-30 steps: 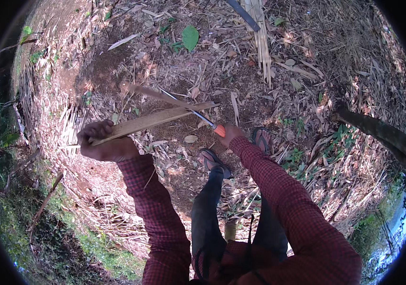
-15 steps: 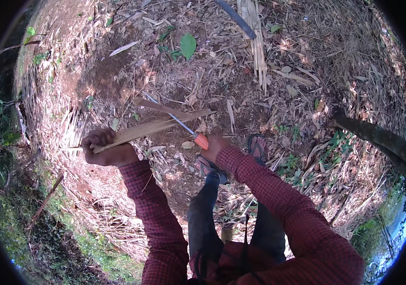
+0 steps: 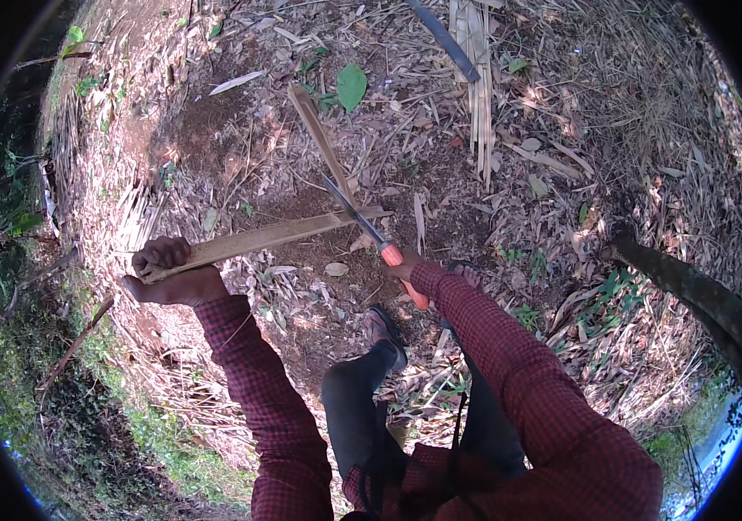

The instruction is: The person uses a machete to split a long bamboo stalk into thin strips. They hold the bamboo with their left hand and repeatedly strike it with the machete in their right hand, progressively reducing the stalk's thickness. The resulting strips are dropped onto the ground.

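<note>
One wooden strip [image 3: 262, 239] fills the clenched left grip [image 3: 175, 285] — right grip [image 3: 407, 267] clasps a partly hidden knife handle [image 3: 392, 255].

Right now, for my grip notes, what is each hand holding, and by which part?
The left hand holds the pale strip by its left end; the right hand holds the knife by its orange handle.

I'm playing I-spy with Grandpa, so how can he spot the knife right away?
Over the leaf-strewn ground, a long pale strip runs rightward from the left hand. Near its far end, the right hand grips the knife. Unlike that strip, it has a bright orange handle.
</note>
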Available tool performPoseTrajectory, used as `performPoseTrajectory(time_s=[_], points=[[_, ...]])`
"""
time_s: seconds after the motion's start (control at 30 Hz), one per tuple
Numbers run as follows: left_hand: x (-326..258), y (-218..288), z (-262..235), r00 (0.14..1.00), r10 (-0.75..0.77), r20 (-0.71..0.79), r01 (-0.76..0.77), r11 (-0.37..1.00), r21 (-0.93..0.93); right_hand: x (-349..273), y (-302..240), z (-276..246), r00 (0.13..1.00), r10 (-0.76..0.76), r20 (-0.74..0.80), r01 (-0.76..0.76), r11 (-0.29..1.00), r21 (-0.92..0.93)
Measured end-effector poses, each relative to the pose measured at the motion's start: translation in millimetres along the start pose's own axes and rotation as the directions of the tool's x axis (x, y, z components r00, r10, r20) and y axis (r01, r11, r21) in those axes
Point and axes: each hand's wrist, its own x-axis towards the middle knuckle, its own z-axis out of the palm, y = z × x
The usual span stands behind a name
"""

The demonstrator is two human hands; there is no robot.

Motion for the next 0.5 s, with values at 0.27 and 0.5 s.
performPoseTrajectory(time_s=[0.27, 0.5], points=[[-5, -5, -14, 0.992, -0.005, -0.128, 0.006, 1.0, 0.006, -110, -67, 2, 0.932, -0.343, -0.116, 0.283, 0.889, -0.359], [3, 4, -76, 0.98, 0.066, -0.188, -0.087, 0.991, -0.106, 42, 62, 9, 0.955, -0.246, -0.164, 0.125, 0.84, -0.529]])
